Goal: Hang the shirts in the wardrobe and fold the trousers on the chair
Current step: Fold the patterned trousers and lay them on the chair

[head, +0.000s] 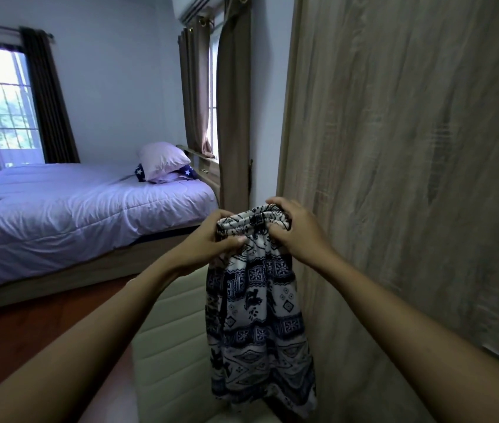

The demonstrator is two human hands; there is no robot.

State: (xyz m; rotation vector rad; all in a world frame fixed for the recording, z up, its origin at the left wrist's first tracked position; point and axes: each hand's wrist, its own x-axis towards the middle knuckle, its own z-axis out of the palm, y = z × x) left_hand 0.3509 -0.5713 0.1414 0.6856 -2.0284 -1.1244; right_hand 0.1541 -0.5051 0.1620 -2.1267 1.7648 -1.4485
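The patterned trousers (260, 306) hang straight down, waistband up, over the white chair (175, 346). The left hand (211, 239) and right hand (294, 230) both grip the bunched waistband with curled fingers. The wooden wardrobe (410, 178) stands just right, the bed (74, 215) left.

The wardrobe panel (410, 178) stands close along the right, just beside the right hand (297, 230). Leftward, open air runs over the floor (28, 337) to the bed (74, 215). Below, the chair (175, 331) sits under the hanging trousers (260, 300).
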